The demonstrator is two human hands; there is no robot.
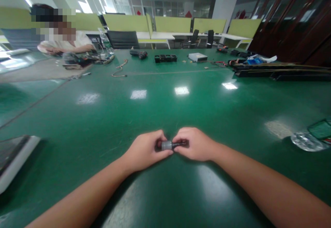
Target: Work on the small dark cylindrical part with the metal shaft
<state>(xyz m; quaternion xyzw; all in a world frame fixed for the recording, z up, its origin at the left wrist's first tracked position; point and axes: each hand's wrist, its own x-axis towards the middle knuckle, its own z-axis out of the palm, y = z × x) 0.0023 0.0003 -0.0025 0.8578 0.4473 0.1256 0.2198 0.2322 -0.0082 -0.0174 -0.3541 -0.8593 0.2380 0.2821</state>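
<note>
Bare forearms (232,162) lead to the left hand (146,149) and right hand (196,145), together grasping a small, dark object (167,145) with a grey cylindrical section.

Office: yellow-green desk partitions (172,25) across upper middle, white desks (162,36) below them, black swivel chairs (194,38) upper right of center.

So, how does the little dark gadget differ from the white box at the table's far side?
The gadget is mostly dark with a grey band; the box is mostly white. The gadget is slim, with a narrower end; the box is broad and flat. The left grip and right grip hold the gadget; the box lies untouched. Both are at the green table.
</note>
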